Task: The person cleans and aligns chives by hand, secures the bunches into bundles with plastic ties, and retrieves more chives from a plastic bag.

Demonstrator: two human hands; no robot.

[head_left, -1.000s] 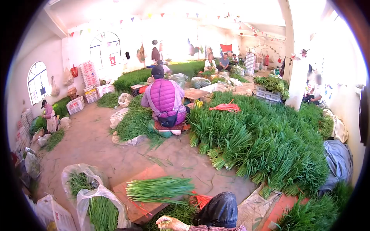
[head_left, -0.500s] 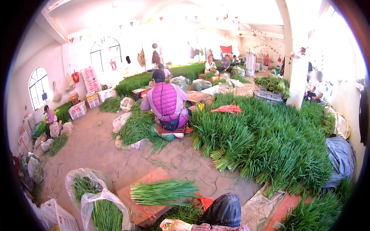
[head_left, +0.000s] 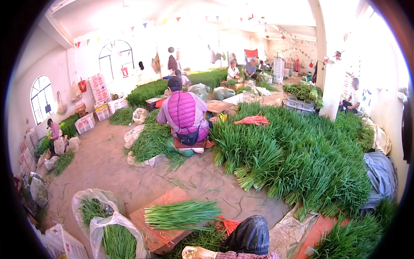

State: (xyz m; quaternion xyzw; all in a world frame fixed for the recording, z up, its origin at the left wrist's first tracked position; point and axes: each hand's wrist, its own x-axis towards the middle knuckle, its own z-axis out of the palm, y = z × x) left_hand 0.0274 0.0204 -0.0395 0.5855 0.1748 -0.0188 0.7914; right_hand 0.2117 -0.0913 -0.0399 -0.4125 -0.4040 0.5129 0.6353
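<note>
- Plastic bags (head_left: 139, 241) of greens (head_left: 118, 241) stand left of the low worktop; a dark-clad knee (head_left: 250, 237) rises to its right.
- Green stalks (head_left: 181, 215) lie across the worktop (head_left: 171, 197), on a brownish floor (head_left: 103, 151).
- Right hand (head_left: 199, 253) near the bottom edge; cannot tell its grip. Left hand out of view.

A reddish-brown floor (head_left: 99, 162) extends to a white left wall (head_left: 48, 64) and a white far wall (head_left: 192, 47). Each wall contains a dark-framed arched window (head_left: 41, 98). A thick white pillar (head_left: 335, 86) stands at right; bright light washes out the far wall and parts of the ceiling (head_left: 97, 15).
</note>
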